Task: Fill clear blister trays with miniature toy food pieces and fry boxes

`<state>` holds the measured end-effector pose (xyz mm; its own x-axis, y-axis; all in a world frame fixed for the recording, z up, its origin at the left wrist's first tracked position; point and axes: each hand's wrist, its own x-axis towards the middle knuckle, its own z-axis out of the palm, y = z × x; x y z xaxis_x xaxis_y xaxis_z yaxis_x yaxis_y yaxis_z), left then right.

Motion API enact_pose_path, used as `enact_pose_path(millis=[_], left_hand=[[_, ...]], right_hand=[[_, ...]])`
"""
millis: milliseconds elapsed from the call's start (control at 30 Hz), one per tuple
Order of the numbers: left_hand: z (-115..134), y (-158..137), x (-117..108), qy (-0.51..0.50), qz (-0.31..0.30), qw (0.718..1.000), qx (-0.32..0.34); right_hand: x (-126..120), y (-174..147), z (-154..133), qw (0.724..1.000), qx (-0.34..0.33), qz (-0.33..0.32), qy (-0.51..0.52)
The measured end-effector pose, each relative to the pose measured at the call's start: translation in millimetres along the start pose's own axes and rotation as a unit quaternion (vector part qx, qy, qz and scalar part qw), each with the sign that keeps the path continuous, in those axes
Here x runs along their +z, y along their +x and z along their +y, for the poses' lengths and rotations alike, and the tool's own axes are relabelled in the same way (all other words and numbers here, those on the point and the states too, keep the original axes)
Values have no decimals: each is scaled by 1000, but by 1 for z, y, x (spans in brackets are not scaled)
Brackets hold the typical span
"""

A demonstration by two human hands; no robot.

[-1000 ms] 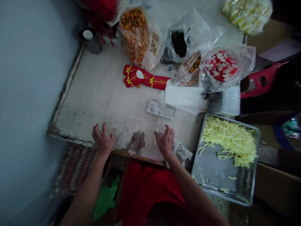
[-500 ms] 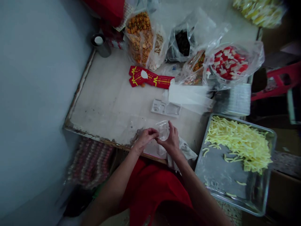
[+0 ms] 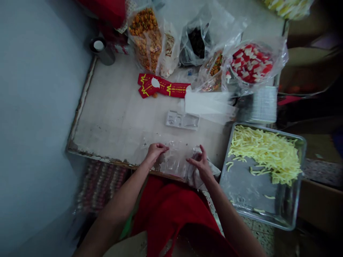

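At the table's front edge, my left hand [image 3: 156,153] pinches the left edge of a clear plastic bag [image 3: 173,159] between thumb and fingers. My right hand [image 3: 201,165] is off the bag's right side, thumb and fingers spread with nothing between them. Under and beside that hand lies a crumpled whitish cloth or bag [image 3: 195,175]; its kind is unclear. Just beyond the hands sits a small clear moulded plastic tray [image 3: 182,120] with compartments. Behind it are red printed cards [image 3: 163,86] with yellow markings and a stack of white paper strips [image 3: 207,104].
A metal tray [image 3: 235,192] of pale yellow sticks [image 3: 268,151] stands at the right. Farther back are bags of orange snacks [image 3: 146,39], dark pieces [image 3: 197,43] and red-and-white pieces [image 3: 252,63]. A grey cup [image 3: 105,53] stands near the left wall [image 3: 37,107].
My hands have moved apart, the right one going right and off the clear bag. The bag now lies flatter on the table. The view has shifted slightly.
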<state>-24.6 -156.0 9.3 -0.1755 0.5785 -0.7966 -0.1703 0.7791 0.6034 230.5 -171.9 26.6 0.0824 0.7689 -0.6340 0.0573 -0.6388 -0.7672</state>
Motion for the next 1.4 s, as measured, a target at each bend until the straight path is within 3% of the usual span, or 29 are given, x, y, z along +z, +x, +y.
enact_pose_path(millis=[100, 267, 400, 467, 567, 600, 700, 800, 867, 967, 1033, 1067, 1133, 1200, 1300, 1367, 1400], left_hand=[[-4, 1, 0, 42, 34, 998, 26], [3, -12, -1, 104, 59, 992, 39], [13, -44, 16, 235, 136, 947, 172], [16, -61, 35, 251, 67, 945, 201], [17, -77, 67, 152, -154, 970, 110], [17, -78, 77, 120, -197, 970, 80], [16, -75, 93, 82, -196, 977, 32], [18, -68, 85, 72, -156, 985, 0], [24, -64, 66, 70, -135, 988, 1], [38, -60, 35, 76, -110, 990, 40], [46, -60, 23, 104, -118, 983, 92], [47, -60, 23, 121, -132, 977, 118], [43, -60, 32, 127, -145, 971, 140], [28, -59, 52, 95, -133, 980, 113], [-5, -55, 90, 83, -105, 989, 67], [-24, -51, 112, 98, -92, 989, 65], [-32, -49, 120, 105, -82, 989, 70]], right_hand=[[-8, 0, 0, 1000, -6, -12, 2], [-7, 0, -7, 995, -11, -90, 42], [-11, 1, -11, 996, -16, -87, 19], [-9, 0, -13, 996, -23, -85, 16], [-5, -2, -16, 994, -37, -99, 22], [-4, -3, -17, 994, -38, -102, 26], [-10, -3, -21, 993, -37, -104, 38], [-30, -2, -25, 992, -80, -85, -41], [-45, -4, -23, 970, -133, -38, -198], [-60, -9, -10, 875, -161, 12, -456], [-66, -14, 1, 835, -149, 2, -530], [-71, -17, 5, 832, -145, -8, -535], [-88, -24, 4, 855, -134, -21, -500], [-116, -34, -12, 903, -98, -3, -418], [-166, -48, -66, 973, -31, 98, -207], [-190, -51, -113, 982, -53, 169, -64], [-197, -48, -136, 977, -99, 189, -27]])
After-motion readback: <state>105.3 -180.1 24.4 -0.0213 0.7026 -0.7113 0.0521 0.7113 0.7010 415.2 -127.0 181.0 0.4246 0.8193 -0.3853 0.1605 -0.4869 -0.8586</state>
